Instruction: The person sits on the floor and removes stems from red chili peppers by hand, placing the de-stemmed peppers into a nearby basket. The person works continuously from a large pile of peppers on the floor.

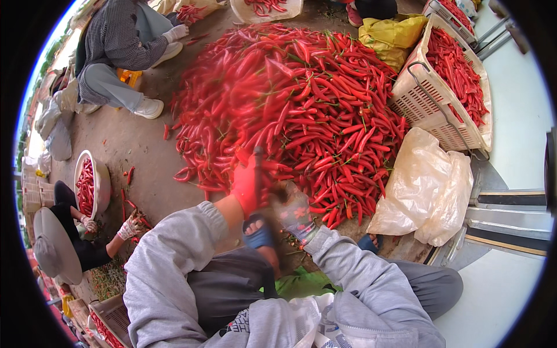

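A large heap of red chili peppers [343, 126] with green stems lies on the ground before me. At its near edge is my left hand [245, 185] in a red glove, with peppers right by its fingers. My right hand [296, 212], in a grey flower-patterned glove, is beside it, fingers curled inward. Blur and the matching red hide what either hand holds. Under the hands, a blue sandal [257, 235] shows on one of my feet.
A white plastic crate [424, 93] full of peppers stands right, near a yellow sack [389, 37] and a translucent plastic bag [420, 187]. At left, a person in a hat [56, 248] works by a white tub [102, 187]; another person [115, 48] sits farther back.
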`<state>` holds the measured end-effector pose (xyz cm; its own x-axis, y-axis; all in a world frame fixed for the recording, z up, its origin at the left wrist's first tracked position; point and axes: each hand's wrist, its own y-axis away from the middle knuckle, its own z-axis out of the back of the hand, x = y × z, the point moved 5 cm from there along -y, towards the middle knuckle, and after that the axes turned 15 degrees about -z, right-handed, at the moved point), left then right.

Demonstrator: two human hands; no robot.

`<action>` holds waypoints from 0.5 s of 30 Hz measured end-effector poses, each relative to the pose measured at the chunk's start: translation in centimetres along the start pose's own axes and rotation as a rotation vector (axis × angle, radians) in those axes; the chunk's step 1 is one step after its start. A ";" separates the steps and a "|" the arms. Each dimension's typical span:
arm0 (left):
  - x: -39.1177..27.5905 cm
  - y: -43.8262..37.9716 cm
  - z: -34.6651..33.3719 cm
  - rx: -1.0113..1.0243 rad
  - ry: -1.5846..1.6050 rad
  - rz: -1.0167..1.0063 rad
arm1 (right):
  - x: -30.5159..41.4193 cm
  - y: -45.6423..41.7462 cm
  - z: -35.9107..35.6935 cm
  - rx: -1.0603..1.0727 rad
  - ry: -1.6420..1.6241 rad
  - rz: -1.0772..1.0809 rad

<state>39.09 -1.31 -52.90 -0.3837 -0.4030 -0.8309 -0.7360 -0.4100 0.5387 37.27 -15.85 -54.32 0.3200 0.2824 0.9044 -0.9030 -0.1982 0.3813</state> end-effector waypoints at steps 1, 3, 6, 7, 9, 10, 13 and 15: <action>-0.2 0.3 -0.3 0.023 -0.005 -0.039 | 0.6 -0.1 -0.2 0.002 -0.009 0.021; -0.4 0.8 -0.6 0.036 -0.040 -0.108 | 1.0 -0.4 -0.2 -0.069 -0.008 -0.009; 0.1 1.3 -0.6 -0.014 -0.023 -0.121 | 0.6 -0.7 -0.1 -0.074 -0.064 -0.055; 0.1 1.3 -0.8 -0.008 -0.026 -0.157 | 0.9 -0.7 0.1 -0.117 -0.031 0.053; 0.1 1.4 -0.9 -0.030 -0.028 -0.219 | 1.3 -0.7 0.4 -0.160 0.044 0.192; -0.1 1.4 -1.0 -0.032 -0.056 -0.277 | 1.0 -1.0 0.4 -0.144 0.059 0.151; -0.5 1.6 -1.3 -0.002 -0.101 -0.305 | 0.5 -1.7 0.5 -0.133 0.121 0.096; -0.6 1.8 -1.5 0.019 -0.090 -0.266 | 0.3 -1.8 0.6 -0.166 0.185 0.162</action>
<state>38.83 -3.03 -51.17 -0.2229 -0.2083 -0.9523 -0.8276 -0.4759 0.2978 39.12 -15.99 -54.66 0.1237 0.4286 0.8950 -0.9775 -0.1028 0.1843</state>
